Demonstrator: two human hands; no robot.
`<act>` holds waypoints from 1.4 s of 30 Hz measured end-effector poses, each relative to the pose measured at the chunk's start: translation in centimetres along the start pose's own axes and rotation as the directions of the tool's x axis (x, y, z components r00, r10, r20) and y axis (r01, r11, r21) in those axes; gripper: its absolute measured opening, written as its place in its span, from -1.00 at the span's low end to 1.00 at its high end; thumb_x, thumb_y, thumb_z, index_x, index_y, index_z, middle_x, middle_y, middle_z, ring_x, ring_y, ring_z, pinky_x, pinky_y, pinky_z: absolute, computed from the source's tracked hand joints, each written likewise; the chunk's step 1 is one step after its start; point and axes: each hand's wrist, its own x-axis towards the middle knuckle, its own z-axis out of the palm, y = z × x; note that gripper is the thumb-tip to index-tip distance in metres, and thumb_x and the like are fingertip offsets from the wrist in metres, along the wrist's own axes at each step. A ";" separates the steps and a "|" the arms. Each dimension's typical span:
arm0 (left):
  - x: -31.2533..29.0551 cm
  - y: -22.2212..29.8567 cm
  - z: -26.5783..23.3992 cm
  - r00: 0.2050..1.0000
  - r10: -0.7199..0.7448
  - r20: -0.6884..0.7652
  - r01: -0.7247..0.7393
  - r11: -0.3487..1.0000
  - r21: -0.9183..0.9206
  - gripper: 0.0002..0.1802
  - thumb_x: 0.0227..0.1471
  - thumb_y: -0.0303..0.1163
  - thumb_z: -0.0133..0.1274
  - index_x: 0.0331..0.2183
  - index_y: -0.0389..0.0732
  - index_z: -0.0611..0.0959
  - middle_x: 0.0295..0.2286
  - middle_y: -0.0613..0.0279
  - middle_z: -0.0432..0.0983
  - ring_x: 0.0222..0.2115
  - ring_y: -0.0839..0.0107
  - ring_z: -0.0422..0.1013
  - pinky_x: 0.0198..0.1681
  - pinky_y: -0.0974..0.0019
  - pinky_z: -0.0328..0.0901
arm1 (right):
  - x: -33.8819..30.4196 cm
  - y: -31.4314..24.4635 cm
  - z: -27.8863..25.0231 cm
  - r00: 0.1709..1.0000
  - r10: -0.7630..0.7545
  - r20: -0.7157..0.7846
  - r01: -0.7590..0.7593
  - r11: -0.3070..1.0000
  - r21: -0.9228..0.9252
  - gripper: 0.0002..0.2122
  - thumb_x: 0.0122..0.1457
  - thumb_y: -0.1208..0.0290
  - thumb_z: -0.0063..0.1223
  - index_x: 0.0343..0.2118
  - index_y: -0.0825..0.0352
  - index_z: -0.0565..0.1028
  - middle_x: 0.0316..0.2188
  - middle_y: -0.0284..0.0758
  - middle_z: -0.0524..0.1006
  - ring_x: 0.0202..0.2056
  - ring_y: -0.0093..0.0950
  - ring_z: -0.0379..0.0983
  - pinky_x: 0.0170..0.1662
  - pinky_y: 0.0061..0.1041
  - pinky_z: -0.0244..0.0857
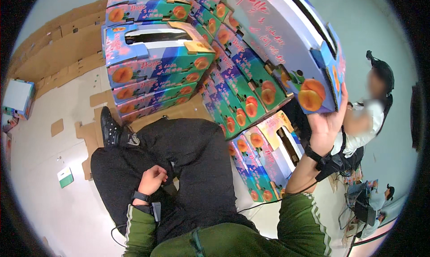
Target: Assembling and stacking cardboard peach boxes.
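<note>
My right hand (326,127) is raised at the right, its palm and fingers against the lower near corner of a peach-printed carton (286,37). That carton is tilted, with lilac sides, a blue end and a long dark slot along its top. It is held up beside a stack of similar cartons (242,77); whether it touches them I cannot tell. My left hand (153,180) rests over my lap near the black trousers, fingers curled, with nothing visible in them. Closest to my legs on the far side stands another carton stack (159,55), its top one showing a cut-out handle slot.
More peach cartons (262,158) stand on the floor beside my right leg. Flattened cardboard (58,46) lies at the far left, near a lone box (18,98). A green-and-white packet (65,177) lies on the floor. Other people, one in white (363,122), are at the right.
</note>
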 end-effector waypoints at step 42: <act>-13.8 5.0 -14.2 0.704 0.564 -0.431 -0.261 -0.359 -0.896 -0.24 0.15 -0.14 0.07 0.25 -0.23 0.19 0.26 0.14 0.07 0.24 0.27 0.09 0.27 0.28 0.06 | -8.8 10.2 -2.1 0.725 0.679 0.112 -0.646 0.728 -0.229 -0.37 0.14 0.28 0.06 0.24 0.43 0.17 0.09 -0.20 0.38 0.07 -0.45 0.36 0.14 -0.49 0.21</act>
